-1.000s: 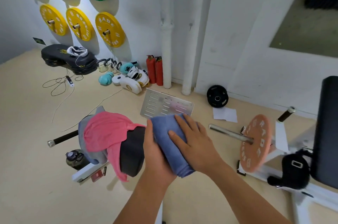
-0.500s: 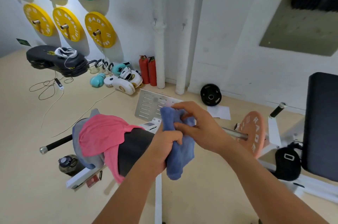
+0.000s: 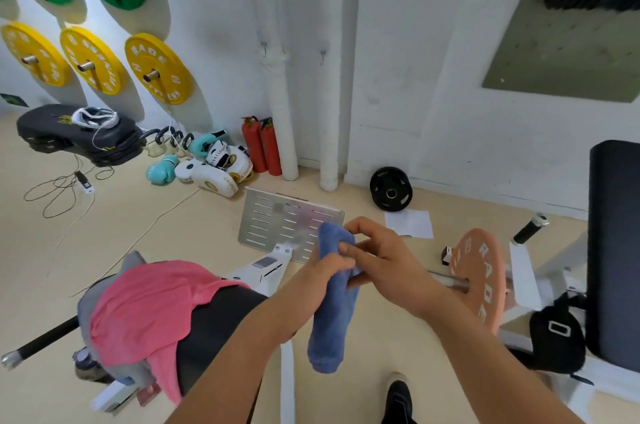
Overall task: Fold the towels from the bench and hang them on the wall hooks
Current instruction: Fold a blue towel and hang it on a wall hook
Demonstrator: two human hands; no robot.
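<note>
A folded blue towel (image 3: 330, 316) hangs long and narrow in front of me, lifted off the bench. My left hand (image 3: 320, 276) grips it near its top from the left. My right hand (image 3: 384, 262) pinches its upper edge from the right. A pink towel (image 3: 145, 306) lies crumpled over a grey towel (image 3: 133, 259) on the black bench pad (image 3: 214, 330) at lower left. Two small wall hooks, one on the left (image 3: 264, 49) and one on the right (image 3: 323, 55), sit on the white pipes straight ahead, both bare.
An orange weight plate (image 3: 479, 280) on a bar stands to my right, beside a black upright pad (image 3: 614, 250) and black bag (image 3: 557, 337). A metal plate (image 3: 273, 221), red extinguishers (image 3: 261, 145), boxing gloves (image 3: 214, 167) and cables (image 3: 62, 191) lie on the floor by the wall.
The blue towel went from lying flat under both hands on the bench to being lifted and held vertically. My view has tilted up toward the wall hooks.
</note>
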